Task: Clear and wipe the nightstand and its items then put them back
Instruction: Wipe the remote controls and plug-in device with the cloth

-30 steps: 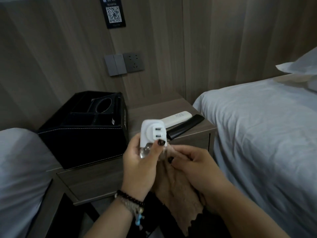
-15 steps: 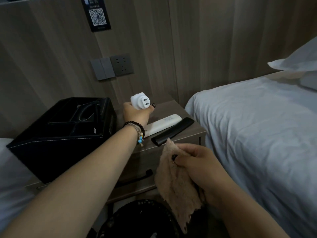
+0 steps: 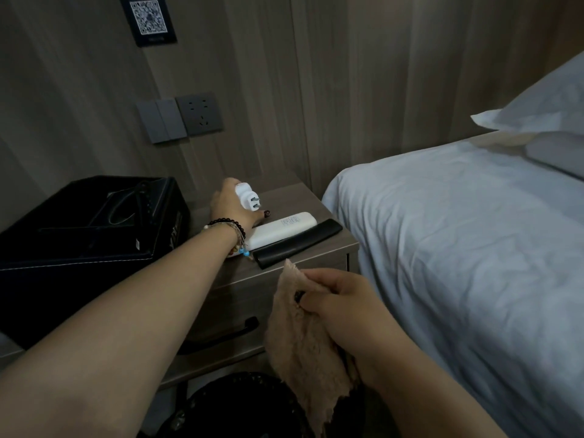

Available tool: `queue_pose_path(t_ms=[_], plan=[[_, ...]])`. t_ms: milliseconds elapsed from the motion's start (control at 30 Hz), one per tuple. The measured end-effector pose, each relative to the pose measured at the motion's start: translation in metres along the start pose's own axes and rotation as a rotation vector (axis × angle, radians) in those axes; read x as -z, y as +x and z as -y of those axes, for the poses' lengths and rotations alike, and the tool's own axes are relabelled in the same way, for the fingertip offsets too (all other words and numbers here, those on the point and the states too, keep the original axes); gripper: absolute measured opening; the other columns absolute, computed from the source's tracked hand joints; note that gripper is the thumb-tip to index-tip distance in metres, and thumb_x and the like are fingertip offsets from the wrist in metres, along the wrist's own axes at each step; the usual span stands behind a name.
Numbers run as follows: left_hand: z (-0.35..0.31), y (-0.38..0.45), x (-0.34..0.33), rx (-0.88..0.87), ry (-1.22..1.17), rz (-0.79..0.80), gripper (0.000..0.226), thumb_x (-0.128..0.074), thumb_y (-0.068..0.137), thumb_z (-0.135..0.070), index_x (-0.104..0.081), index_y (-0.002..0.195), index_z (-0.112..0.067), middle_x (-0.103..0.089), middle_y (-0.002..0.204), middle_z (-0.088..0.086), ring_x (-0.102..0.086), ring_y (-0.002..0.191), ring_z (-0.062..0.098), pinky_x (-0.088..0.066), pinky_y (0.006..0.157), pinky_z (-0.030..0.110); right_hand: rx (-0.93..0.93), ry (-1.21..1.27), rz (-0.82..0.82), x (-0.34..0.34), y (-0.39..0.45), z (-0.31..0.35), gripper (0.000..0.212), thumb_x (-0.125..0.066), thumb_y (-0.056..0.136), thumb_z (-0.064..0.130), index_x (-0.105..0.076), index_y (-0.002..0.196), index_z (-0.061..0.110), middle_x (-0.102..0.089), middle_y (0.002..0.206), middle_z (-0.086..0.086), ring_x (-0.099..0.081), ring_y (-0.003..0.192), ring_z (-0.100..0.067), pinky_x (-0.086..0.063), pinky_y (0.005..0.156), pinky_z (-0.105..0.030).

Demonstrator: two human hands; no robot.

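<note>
Looks like we're getting into the putting-back part; the left hand (image 3: pixel 232 205) is wrapping its fingers around the white plug adapter (image 3: pixel 248 197) and holding it low over the back of the nightstand (image 3: pixel 319 240), prongs pointing toward the camera; can't tell if it's touching the top yet; the white remote (image 3: pixel 281 230) and black remote (image 3: pixel 298 243) are already lying side by side toward the nightstand's front edge; the black organizer box (image 3: pixel 85 235) is sitting on its left; the right hand (image 3: pixel 338 298) is pinching the tan cloth (image 3: pixel 308 352) in front of the drawer, so I'd guess wiping is mostly done.
</note>
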State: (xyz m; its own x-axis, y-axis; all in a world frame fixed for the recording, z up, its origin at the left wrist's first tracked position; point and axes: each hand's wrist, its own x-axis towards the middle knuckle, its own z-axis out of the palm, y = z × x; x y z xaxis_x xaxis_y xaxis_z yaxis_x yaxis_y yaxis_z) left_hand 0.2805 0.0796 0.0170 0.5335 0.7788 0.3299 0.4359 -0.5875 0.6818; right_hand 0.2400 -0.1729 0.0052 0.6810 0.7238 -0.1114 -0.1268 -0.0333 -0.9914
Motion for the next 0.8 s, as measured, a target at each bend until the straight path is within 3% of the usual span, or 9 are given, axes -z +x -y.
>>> queue_pose_path(t_ms=[100, 200, 367, 467, 533, 567, 667, 800], plan=[[-0.006, -0.006, 0.004, 0.004, 0.065, 0.038, 0.091, -0.089, 0.064, -0.026, -0.037, 0.138, -0.014, -0.040, 0.136, 0.014, -0.046, 0.122, 0.029, -0.038, 0.097, 0.030, 0.008, -0.028, -0.017, 0.001, 0.001, -0.001, 0.037, -0.055, 0.089, 0.000, -0.072, 0.081, 0.032, -0.075, 0.080, 0.002, -0.071, 0.078, -0.012, -0.058, 0.065, -0.022], [-0.015, -0.017, 0.010, -0.047, 0.083, 0.028, 0.104, -0.088, 0.065, -0.029, -0.025, 0.146, -0.012, -0.030, 0.144, 0.013, -0.038, 0.131, 0.028, -0.032, 0.106, 0.029, -0.002, -0.012, -0.017, -0.002, 0.003, 0.000, 0.036, -0.055, 0.089, -0.001, -0.074, 0.084, 0.030, -0.075, 0.076, 0.004, -0.071, 0.070, -0.007, -0.056, 0.057, -0.018], [-0.036, -0.046, 0.033, -0.205, 0.121, 0.043, 0.094, -0.078, 0.077, -0.022, -0.019, 0.149, -0.013, -0.020, 0.150, 0.010, -0.032, 0.136, 0.025, -0.028, 0.109, 0.027, -0.019, -0.012, -0.009, -0.018, 0.006, 0.001, 0.032, -0.055, 0.089, -0.001, -0.076, 0.090, 0.024, -0.073, 0.068, 0.009, -0.067, 0.059, 0.002, -0.048, 0.047, -0.012], [-0.044, -0.065, 0.058, -0.313, 0.102, 0.041, 0.077, -0.068, 0.084, -0.018, -0.025, 0.147, -0.014, -0.026, 0.150, 0.007, -0.036, 0.134, 0.020, -0.026, 0.106, 0.019, -0.016, -0.044, -0.007, -0.029, 0.007, 0.000, 0.035, -0.055, 0.088, -0.002, -0.076, 0.088, 0.025, -0.074, 0.070, 0.006, -0.068, 0.062, -0.002, -0.048, 0.049, -0.013], [-0.045, -0.079, 0.080, -0.412, 0.035, 0.014, 0.060, -0.064, 0.085, -0.015, -0.039, 0.139, -0.018, -0.045, 0.138, 0.001, -0.051, 0.120, 0.012, -0.039, 0.101, 0.019, -0.018, -0.061, 0.006, -0.035, 0.007, -0.001, 0.036, -0.054, 0.088, -0.002, -0.077, 0.085, 0.027, -0.075, 0.073, 0.005, -0.069, 0.065, -0.004, -0.049, 0.050, -0.015], [-0.044, -0.086, 0.092, -0.473, -0.008, -0.024, 0.050, -0.063, 0.085, -0.013, -0.047, 0.131, -0.020, -0.056, 0.125, -0.002, -0.059, 0.105, 0.007, -0.048, 0.091, 0.020, -0.018, -0.070, 0.012, -0.037, 0.006, -0.001, 0.037, -0.054, 0.088, -0.003, -0.077, 0.084, 0.027, -0.075, 0.073, 0.005, -0.069, 0.065, -0.004, -0.049, 0.050, -0.014], [-0.033, -0.094, 0.135, -0.577, -0.168, -0.179, 0.028, -0.063, 0.082, -0.009, -0.060, 0.105, -0.023, -0.067, 0.090, -0.004, -0.064, 0.073, 0.006, -0.048, 0.063, 0.013, -0.017, -0.089, 0.030, -0.042, 0.004, -0.005, 0.037, -0.055, 0.087, -0.005, -0.077, 0.085, 0.025, -0.075, 0.073, 0.005, -0.069, 0.065, -0.003, -0.048, 0.051, -0.013], [0.004, -0.056, 0.187, -0.345, -0.262, -0.312, 0.022, -0.059, 0.073, -0.022, -0.058, 0.084, -0.041, -0.069, 0.078, 0.000, -0.070, 0.075, 0.021, -0.059, 0.073, 0.038, -0.030, -0.095, 0.050, -0.049, 0.000, -0.010, 0.037, -0.054, 0.085, -0.008, -0.077, 0.083, 0.021, -0.075, 0.072, 0.002, -0.068, 0.062, -0.002, -0.047, 0.050, -0.012]])
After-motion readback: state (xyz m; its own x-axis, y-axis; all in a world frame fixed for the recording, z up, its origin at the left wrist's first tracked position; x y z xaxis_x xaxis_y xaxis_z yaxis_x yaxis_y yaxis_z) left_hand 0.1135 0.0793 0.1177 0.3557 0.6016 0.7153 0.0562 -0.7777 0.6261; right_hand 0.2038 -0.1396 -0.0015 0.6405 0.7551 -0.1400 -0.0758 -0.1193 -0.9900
